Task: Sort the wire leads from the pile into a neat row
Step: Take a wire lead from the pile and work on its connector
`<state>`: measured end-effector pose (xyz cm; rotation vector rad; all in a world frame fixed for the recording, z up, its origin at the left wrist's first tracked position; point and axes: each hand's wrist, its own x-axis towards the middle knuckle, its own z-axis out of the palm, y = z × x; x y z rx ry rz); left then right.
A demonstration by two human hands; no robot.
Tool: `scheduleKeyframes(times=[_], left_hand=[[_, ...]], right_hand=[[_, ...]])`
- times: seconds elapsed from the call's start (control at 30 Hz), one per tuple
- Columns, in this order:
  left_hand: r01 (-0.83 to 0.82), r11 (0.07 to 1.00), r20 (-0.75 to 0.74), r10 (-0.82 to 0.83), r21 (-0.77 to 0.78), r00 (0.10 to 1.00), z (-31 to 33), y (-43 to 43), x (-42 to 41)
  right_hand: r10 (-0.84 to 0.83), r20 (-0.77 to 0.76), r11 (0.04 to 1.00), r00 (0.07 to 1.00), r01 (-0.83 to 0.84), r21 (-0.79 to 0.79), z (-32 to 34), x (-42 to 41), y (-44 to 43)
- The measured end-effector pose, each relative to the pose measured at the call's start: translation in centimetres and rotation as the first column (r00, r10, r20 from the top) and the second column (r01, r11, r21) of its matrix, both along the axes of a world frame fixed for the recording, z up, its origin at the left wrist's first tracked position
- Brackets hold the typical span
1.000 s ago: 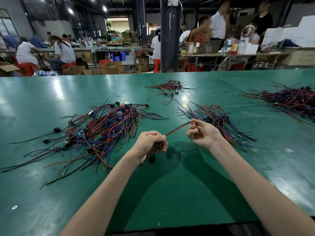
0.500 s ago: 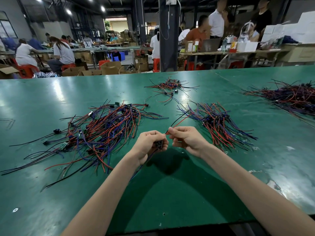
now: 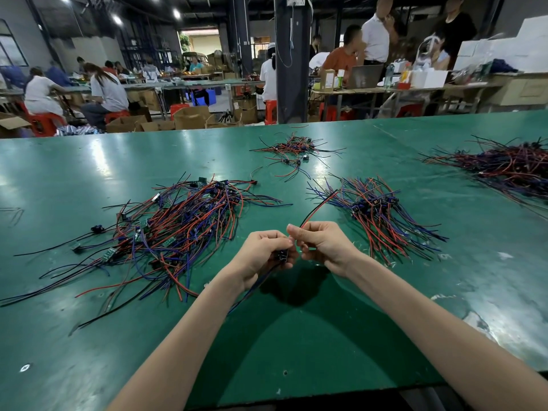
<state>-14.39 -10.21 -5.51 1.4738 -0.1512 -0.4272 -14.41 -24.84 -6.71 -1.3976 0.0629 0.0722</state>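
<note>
One lead (image 3: 283, 256), snag looming

Just right of the pile (image 3: 178, 229), the left hand (image 3: 261, 258) is gripping the lead's dark end while the right hand (image 3: 324, 246) is pinching its red wire (image 3: 318, 207); trailing tails may be catching the pile, dragging strands.

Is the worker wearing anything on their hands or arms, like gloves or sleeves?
No. The left hand and right hand are bare, without gloves. The left forearm and right forearm are uncovered to the picture's edge: no sleeves, watch or bracelet show.
</note>
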Motion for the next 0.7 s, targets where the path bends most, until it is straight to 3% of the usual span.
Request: scheduleKeyframes(times=[0.33, 0.7], left_hand=[[0.019, 0.999, -0.003, -0.019, -0.026, 1.000, 0.1, -0.2, 0.0], [0.080, 0.997, 0.042, -0.081, 0.019, 0.996, -0.2, 0.0, 0.1]], right_hand=[[-0.169, -0.066, 0.984, 0.983, 0.172, 0.043, 0.4, 0.8, -0.1], [-0.376, -0.172, 0.893, 0.911, 0.405, 0.197, 0.9, 2.5, -4.2]])
